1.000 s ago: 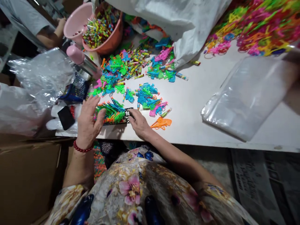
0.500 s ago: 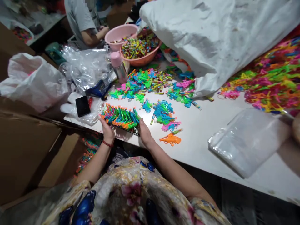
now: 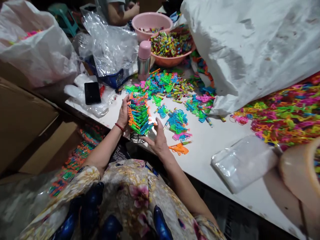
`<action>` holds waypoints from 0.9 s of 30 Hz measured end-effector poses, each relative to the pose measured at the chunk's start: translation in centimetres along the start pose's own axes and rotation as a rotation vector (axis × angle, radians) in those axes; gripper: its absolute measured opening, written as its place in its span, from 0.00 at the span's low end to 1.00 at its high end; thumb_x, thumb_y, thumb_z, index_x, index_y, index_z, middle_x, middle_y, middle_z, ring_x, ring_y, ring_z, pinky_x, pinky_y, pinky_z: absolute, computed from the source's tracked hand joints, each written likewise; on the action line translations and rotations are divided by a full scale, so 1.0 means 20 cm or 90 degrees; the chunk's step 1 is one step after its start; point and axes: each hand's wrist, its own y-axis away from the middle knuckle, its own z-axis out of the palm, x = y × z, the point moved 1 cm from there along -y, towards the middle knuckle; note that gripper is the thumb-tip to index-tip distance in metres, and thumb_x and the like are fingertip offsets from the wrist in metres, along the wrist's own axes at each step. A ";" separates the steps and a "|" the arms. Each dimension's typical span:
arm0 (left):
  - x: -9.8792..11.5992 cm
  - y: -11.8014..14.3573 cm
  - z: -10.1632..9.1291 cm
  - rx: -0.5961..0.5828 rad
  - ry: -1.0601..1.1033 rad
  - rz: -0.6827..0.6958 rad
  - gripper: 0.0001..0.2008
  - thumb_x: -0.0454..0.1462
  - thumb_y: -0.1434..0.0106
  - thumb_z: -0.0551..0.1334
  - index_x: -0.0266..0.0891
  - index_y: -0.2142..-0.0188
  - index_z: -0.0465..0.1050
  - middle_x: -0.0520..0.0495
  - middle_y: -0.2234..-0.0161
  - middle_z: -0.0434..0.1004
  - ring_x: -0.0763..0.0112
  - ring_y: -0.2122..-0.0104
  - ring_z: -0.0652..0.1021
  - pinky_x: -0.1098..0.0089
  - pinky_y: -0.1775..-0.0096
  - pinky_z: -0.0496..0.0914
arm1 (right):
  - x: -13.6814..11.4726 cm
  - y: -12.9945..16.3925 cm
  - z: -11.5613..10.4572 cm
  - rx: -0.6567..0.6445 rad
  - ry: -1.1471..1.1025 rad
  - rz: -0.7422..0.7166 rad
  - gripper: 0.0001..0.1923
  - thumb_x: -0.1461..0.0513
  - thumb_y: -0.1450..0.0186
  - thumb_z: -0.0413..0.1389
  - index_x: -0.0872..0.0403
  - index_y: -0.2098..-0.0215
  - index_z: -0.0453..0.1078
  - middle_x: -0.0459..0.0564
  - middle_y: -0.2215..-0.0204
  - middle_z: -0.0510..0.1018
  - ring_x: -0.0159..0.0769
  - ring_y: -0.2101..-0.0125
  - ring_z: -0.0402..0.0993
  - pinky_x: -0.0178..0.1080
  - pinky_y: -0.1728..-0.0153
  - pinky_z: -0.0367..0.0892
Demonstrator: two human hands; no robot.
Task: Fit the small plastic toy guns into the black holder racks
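Observation:
A dense row of small plastic toy guns (image 3: 140,113) in green, blue and orange stands packed in a black wire rack (image 3: 137,137) at the table's front edge. My left hand (image 3: 123,114) is closed along the left side of this row, its fingertips partly hidden by the toys. At the near right corner is my right hand (image 3: 159,139), its thumb stretched to the rack's near end and its fingers spread apart beside the row. Just right of that hand lies an orange toy gun (image 3: 179,148), with a pile of blue and pink toy guns (image 3: 178,120) behind it.
A pink-capped bottle (image 3: 144,60), a phone (image 3: 92,93) and a blue basket (image 3: 113,79) of clear bags stand left. Behind are an orange basin (image 3: 170,61) and a pink basin (image 3: 152,20). Plastic bags (image 3: 246,163) lie right. A large white sack (image 3: 250,50) leans over more toys. A person sits beyond.
The rack of toy guns has turned from lying crosswise to pointing away from me. My left hand has moved up along its side; my right hand's fingers have spread. The view has shifted.

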 end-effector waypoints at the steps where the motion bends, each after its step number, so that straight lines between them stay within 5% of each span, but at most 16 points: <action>1: 0.02 0.02 -0.04 0.019 -0.043 0.060 0.45 0.70 0.32 0.41 0.43 0.32 0.63 0.38 0.32 0.67 0.58 0.30 0.65 0.52 0.29 0.57 | -0.01 -0.01 -0.03 -0.003 0.055 -0.045 0.56 0.46 0.32 0.63 0.48 0.22 0.32 0.69 0.25 0.48 0.56 0.30 0.61 0.60 0.36 0.68; 4: 0.15 0.10 -0.16 -0.001 -0.238 0.299 0.46 0.70 0.34 0.47 0.46 0.28 0.56 0.37 0.29 0.60 0.51 0.28 0.60 0.47 0.28 0.51 | -0.07 -0.05 -0.13 -0.032 0.214 -0.167 0.54 0.52 0.31 0.63 0.42 0.21 0.30 0.60 0.22 0.33 0.59 0.25 0.44 0.65 0.32 0.58; 7: 0.30 0.16 -0.21 -0.243 -0.479 0.439 0.52 0.71 0.41 0.58 0.49 0.26 0.52 0.38 0.28 0.60 0.44 0.25 0.52 0.41 0.28 0.45 | -0.12 -0.13 -0.19 -0.081 0.322 -0.246 0.49 0.56 0.32 0.64 0.37 0.22 0.41 0.51 0.21 0.33 0.60 0.24 0.38 0.69 0.29 0.48; 11: 0.39 0.20 -0.18 -0.424 -0.649 0.469 0.53 0.66 0.41 0.65 0.45 0.26 0.52 0.34 0.27 0.56 0.42 0.25 0.51 0.37 0.28 0.45 | -0.15 -0.24 -0.20 -0.177 0.374 -0.313 0.45 0.56 0.34 0.65 0.38 0.25 0.49 0.50 0.22 0.43 0.57 0.24 0.35 0.74 0.29 0.36; 17: 0.39 0.22 -0.13 -0.437 -0.737 0.452 0.46 0.48 0.43 0.76 0.30 0.32 0.62 0.27 0.33 0.67 0.42 0.28 0.61 0.39 0.30 0.56 | -0.12 -0.32 -0.14 -0.259 0.350 -0.348 0.39 0.56 0.34 0.66 0.46 0.28 0.57 0.59 0.24 0.49 0.58 0.24 0.34 0.74 0.30 0.42; 27: 0.42 0.16 -0.15 -0.497 -0.719 0.453 0.27 0.37 0.42 0.73 0.37 0.44 0.75 0.36 0.40 0.77 0.47 0.33 0.69 0.39 0.29 0.53 | -0.08 -0.39 -0.14 -0.298 0.262 -0.328 0.25 0.58 0.32 0.64 0.44 0.38 0.70 0.54 0.25 0.55 0.56 0.24 0.37 0.71 0.29 0.48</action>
